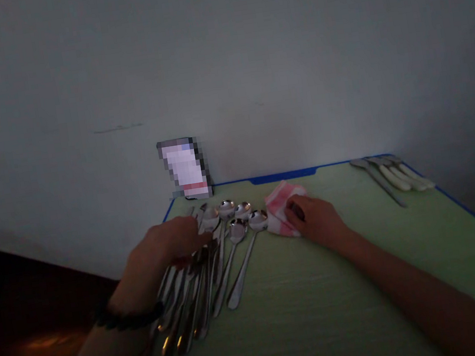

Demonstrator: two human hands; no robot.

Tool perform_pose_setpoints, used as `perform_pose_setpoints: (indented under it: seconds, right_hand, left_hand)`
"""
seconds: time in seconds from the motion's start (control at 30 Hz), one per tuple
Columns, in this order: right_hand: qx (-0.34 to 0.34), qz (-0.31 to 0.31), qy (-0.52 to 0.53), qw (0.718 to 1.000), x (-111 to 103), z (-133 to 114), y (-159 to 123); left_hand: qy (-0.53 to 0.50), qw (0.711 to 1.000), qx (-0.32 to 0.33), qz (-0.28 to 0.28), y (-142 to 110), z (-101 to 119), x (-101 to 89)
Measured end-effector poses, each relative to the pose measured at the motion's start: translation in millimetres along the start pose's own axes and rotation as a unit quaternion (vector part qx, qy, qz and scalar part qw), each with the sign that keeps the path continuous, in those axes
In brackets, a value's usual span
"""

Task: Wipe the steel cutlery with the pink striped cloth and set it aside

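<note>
The wall rose grey behind the green table, whose rim was blue. Across its left part lay the spoons, bunched and overlapping, bowls toward the wall. My left hand was over them, fingers bent down among the handles; whether they grasped one, I cannot tell. At the far right corner lay the cutlery, some with pale handles. The phone leaned lit beyond the spoons. My right hand had its fingers curled onto the pink-and-white cloth, gripping it, just beside the spoons.
</note>
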State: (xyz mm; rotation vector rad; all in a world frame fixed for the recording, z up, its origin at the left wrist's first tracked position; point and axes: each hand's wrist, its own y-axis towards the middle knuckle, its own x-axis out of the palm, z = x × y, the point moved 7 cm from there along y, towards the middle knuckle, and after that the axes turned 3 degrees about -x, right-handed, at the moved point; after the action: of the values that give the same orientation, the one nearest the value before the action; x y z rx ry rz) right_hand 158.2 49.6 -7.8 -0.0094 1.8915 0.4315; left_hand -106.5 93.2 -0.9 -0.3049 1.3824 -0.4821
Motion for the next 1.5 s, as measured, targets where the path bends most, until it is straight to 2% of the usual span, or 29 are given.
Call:
perform_pose_setpoints:
  seconds: [0.1,0.17,0.27,0.37,0.47,0.53,0.6,0.7,0.73,0.83,0.9,0.97,1.07,1.13,1.23,1.33,1.4,1.5]
  right_hand:
    - [-0.054,-0.031,-0.005,0.998,-0.7,-7.7,-2.6]
    - [-0.108,-0.051,-0.002,0.993,-1.3,-17.7,-5.9]
    - [-0.176,-0.064,0.018,0.982,-1.7,-33.5,-11.1]
    - [-0.203,-0.062,0.035,0.977,0.6,-43.4,-13.5]
    - [-0.19,-0.037,0.036,0.98,2.1,-44.1,-11.9]
    - [-0.169,-0.013,0.03,0.985,2.0,-40.2,-9.1]
    - [-0.132,0.017,0.051,0.99,0.1,-31.1,-5.1]
    - [-0.012,0.081,0.155,0.985,-5.2,-1.0,1.0]
    - [0.036,0.103,0.201,0.974,-6.4,11.6,1.7]
    - [0.147,0.153,0.313,0.926,-7.5,42.6,0.2]
    - [0.186,0.161,0.356,0.902,-6.1,53.9,-0.8]
    - [0.198,0.156,0.4,0.881,-3.5,58.8,0.1]
    - [0.185,0.15,0.487,0.84,-1.4,60.5,3.9]
    - [0.159,0.116,0.552,0.811,-0.2,57.2,7.3]
    - [0.125,0.047,0.645,0.752,-0.9,50.0,8.8]
    - [0.134,0.033,0.705,0.696,-2.8,50.9,8.4]
    - [0.151,0.049,0.715,0.681,-2.0,55.0,10.2]
    - [0.177,0.057,0.708,0.682,4.2,59.7,14.6]
  left_hand:
    - [0.047,0.997,-0.029,-0.047,0.1,1.3,8.1]
    - [0.036,0.998,-0.016,-0.057,0.4,7.0,10.2]
    - [0.019,0.998,0.004,-0.057,1.5,10.8,9.3]
    - [0.008,0.999,0.015,-0.036,0.1,9.2,1.3]
    - [-0.018,0.999,0.03,-0.002,-9.5,14.1,-11.4]
    - [-0.058,0.997,0.054,-0.009,-20.5,27.7,-14.6]
    - [-0.12,0.987,0.104,-0.029,-32.9,52.2,-12.5]
    - [-0.155,0.966,0.202,-0.034,-48.4,98.4,1.1]
    - [-0.16,0.962,0.219,-0.034,-51.2,111.5,9.5]
    - [-0.133,0.955,0.264,0.032,-54.9,141.4,31.9]
    - [-0.1,0.951,0.274,0.105,-55.4,151.4,41.3]
    - [-0.092,0.956,0.247,0.128,-51.6,152.6,50.2]
    - [-0.118,0.958,0.237,0.109,-47.8,153.0,57.8]
    - [-0.152,0.952,0.247,0.096,-47.8,154.2,58.6]
    - [-0.195,0.945,0.246,0.093,-48.2,153.4,57.4]
    - [-0.221,0.937,0.256,0.085,-48.4,152.5,57.3]
    - [-0.246,0.933,0.258,0.054,-46.7,151.3,60.6]
    - [-0.309,0.921,0.238,-0.003,-42.2,147.7,67.9]
